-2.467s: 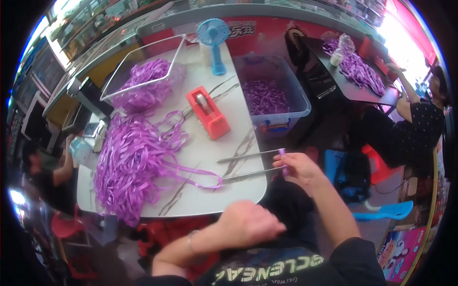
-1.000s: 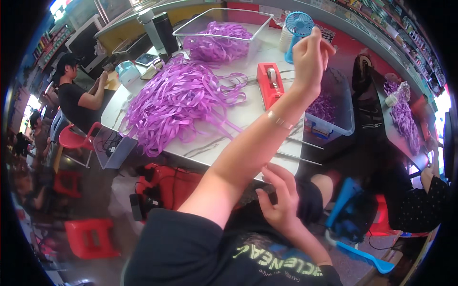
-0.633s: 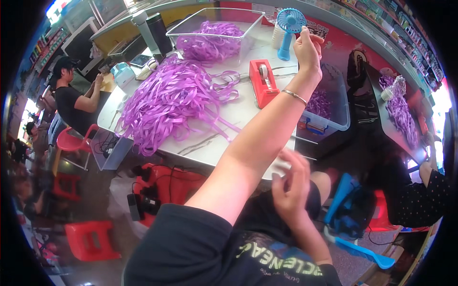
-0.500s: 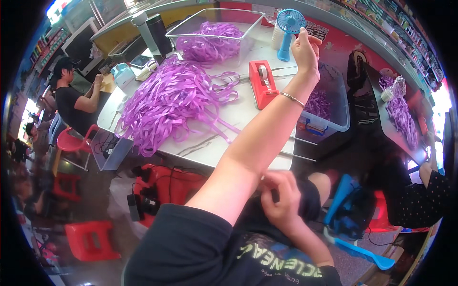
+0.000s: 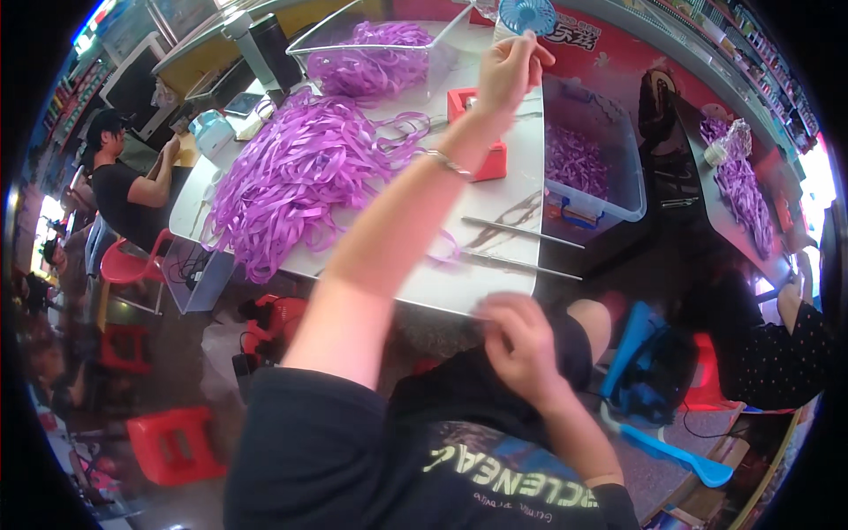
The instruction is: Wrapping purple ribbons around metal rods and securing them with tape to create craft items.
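Observation:
My left hand (image 5: pixel 511 72) reaches across the table, in front of the blue handheld fan (image 5: pixel 528 13) and over the red tape dispenser (image 5: pixel 490 166), which my forearm partly covers. Its fingertips are pinched together; whatever they hold, if anything, is too small to make out. Low over my lap, by the table's front edge, is my right hand (image 5: pixel 523 349), blurred, its fingers loosely bent and the thumb apart, with nothing visible in it. A large heap of purple ribbons (image 5: pixel 296 177) lies left of my left forearm. One ribbon end (image 5: pixel 449 252) shows to the forearm's right.
A clear bin (image 5: pixel 433 66) of purple ribbons stands at the back. Two metal rods (image 5: pixel 530 231) jut past the table's right edge, beside a clear tub (image 5: pixel 632 168) of purple pieces. A co-worker (image 5: pixel 137 181) sits at the left. Red stools (image 5: pixel 177 446) stand on the floor.
My left hand has moved left, from beside the fan to in front of it and over the tape dispenser. My right hand is now apart from my left arm. The view has shifted slightly.

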`<state>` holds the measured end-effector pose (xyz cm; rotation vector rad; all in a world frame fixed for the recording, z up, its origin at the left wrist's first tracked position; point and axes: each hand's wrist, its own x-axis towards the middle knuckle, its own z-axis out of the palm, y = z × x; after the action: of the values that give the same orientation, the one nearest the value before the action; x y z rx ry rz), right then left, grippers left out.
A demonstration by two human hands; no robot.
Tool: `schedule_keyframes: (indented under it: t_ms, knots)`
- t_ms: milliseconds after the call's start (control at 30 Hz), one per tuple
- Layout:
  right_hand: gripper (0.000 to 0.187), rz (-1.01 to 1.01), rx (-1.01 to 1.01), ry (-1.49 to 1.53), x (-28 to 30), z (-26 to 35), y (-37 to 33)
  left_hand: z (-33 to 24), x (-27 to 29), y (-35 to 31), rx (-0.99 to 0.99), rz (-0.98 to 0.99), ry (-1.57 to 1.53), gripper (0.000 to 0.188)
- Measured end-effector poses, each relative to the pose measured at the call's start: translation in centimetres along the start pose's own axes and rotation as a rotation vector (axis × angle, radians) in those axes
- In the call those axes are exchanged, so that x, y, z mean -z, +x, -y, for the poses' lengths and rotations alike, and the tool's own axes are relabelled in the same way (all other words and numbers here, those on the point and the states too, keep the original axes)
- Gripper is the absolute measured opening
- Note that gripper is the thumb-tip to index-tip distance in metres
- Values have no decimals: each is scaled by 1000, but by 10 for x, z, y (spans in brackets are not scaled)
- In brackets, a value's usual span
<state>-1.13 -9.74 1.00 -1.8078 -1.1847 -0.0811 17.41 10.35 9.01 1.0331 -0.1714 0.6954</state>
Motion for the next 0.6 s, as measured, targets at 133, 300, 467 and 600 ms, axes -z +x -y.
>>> schedule_keyframes:
  t_ms: [133, 300, 467, 600]
  knots:
    - [44, 115, -35, -109, -6, -7, -4, -32, 73, -14, -64, 860, 1298, 19]
    - [58, 234, -63, -178, -15, -9, -17, -82, 136, -40, 221, 930, 1581, 19]
    - [57, 234, -61, -174, -15, -13, -17, -85, 156, -65, 335, 831, 1799, 22]
    - [56, 230, -54, -178, -15, -13, -17, -70, 166, -68, 273, 765, 1828, 20]
